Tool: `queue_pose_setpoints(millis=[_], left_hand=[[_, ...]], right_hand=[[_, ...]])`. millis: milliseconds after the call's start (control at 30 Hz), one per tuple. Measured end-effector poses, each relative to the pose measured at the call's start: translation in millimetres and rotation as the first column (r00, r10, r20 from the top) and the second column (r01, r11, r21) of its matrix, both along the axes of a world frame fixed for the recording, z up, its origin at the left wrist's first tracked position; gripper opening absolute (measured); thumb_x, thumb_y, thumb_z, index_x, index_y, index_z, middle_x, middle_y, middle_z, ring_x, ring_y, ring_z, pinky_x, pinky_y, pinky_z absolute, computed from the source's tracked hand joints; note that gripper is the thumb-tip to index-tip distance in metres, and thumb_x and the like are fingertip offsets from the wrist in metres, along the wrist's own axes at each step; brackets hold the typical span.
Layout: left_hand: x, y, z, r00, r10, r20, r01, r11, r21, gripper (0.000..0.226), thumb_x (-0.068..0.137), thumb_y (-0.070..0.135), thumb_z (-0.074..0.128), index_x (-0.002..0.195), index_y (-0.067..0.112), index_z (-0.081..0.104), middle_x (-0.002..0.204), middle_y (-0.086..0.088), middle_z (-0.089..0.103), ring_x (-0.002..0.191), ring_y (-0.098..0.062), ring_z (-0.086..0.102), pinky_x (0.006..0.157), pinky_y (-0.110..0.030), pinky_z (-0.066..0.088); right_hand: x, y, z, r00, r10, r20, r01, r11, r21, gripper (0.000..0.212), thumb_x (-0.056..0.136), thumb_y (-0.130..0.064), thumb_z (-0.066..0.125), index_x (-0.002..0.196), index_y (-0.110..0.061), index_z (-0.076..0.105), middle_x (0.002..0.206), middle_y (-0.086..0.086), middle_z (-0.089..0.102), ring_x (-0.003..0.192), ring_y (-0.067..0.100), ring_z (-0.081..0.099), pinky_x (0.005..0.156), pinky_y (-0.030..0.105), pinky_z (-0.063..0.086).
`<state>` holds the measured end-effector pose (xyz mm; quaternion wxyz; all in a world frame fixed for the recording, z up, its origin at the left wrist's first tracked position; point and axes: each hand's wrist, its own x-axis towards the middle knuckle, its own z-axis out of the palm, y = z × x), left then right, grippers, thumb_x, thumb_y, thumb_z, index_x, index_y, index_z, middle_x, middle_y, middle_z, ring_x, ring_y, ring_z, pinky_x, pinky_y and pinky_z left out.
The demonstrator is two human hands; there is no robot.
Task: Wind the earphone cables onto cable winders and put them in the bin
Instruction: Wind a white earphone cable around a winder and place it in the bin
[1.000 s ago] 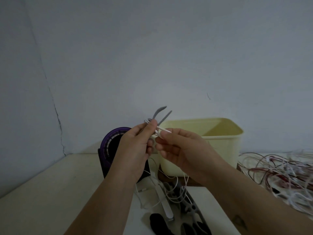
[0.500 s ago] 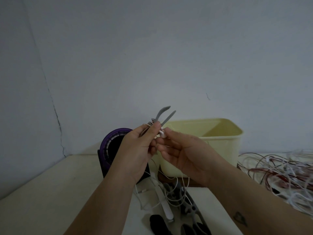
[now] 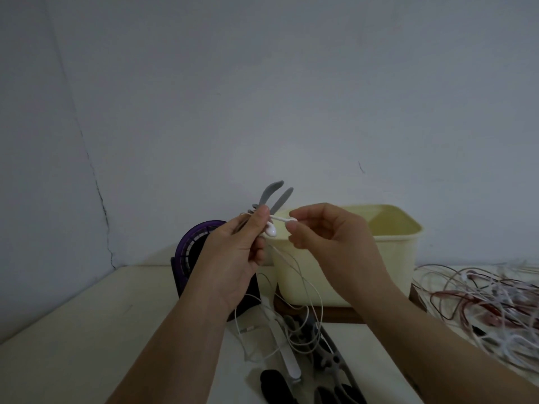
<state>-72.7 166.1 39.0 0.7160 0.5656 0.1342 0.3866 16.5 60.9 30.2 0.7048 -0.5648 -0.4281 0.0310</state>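
My left hand (image 3: pixel 237 252) grips a grey cable winder (image 3: pixel 274 196) whose two prongs stick up above my thumb, with a white earbud (image 3: pixel 271 230) pressed against it. My right hand (image 3: pixel 329 237) pinches the stem of a second white earbud (image 3: pixel 284 219) right beside the left thumb. The white earphone cable (image 3: pixel 309 290) hangs from both hands in loops down to the table. Behind my hands stands the pale yellow bin (image 3: pixel 388 252), open at the top.
A purple and black round device (image 3: pixel 189 252) stands behind my left hand. Spare winders, grey, white and black (image 3: pixel 306 354), lie on the table below my hands. A tangle of white and red earphone cables (image 3: pixel 490 304) covers the table at right. A wall rises close behind.
My right hand has drawn back to the right, pulling an earbud stem out from the left thumb. A second earbud now shows under the left thumb. Both hands sit slightly higher.
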Motion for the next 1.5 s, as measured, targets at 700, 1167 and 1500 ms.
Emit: queue_pose_setpoints(millis=[700,1167,1500], left_hand=[[6,-12,-4,0.996,0.090,-0.021,-0.087,0.989,0.122,0.021,0.085,0.034,0.063,0.081,0.016,0.074,0.063,0.005,0.062,0.056,-0.002,0.055,0.054,-0.018,0.045],[6,-19,-6,0.981,0.192,-0.011,-0.178,0.930,0.322,0.019,0.087,0.040,0.061,0.073,0.035,0.074,0.081,0.018,0.072,0.076,0.011,0.063,0.059,-0.006,0.044],[5,-16,-5,0.991,0.127,-0.042,-0.109,0.950,0.293,0.040,0.063,0.052,0.065,0.089,0.024,0.076,0.091,-0.001,0.075,0.089,-0.014,0.069,0.083,-0.034,0.055]], right_hand=[[-8,4,-3,0.848,0.352,-0.395,-0.342,0.935,0.098,0.024,0.083,-0.010,0.068,0.105,-0.007,0.060,0.083,0.010,0.071,0.068,0.016,0.068,0.067,0.025,0.056],[-3,3,1,0.806,0.421,-0.416,-0.361,0.907,0.218,0.018,0.078,-0.003,0.068,0.096,-0.006,0.068,0.080,0.008,0.072,0.071,0.013,0.069,0.068,0.020,0.055],[4,1,3,0.789,0.422,-0.446,-0.348,0.906,0.241,0.016,0.069,-0.003,0.069,0.085,-0.002,0.067,0.075,0.007,0.070,0.065,0.013,0.067,0.063,0.019,0.055]])
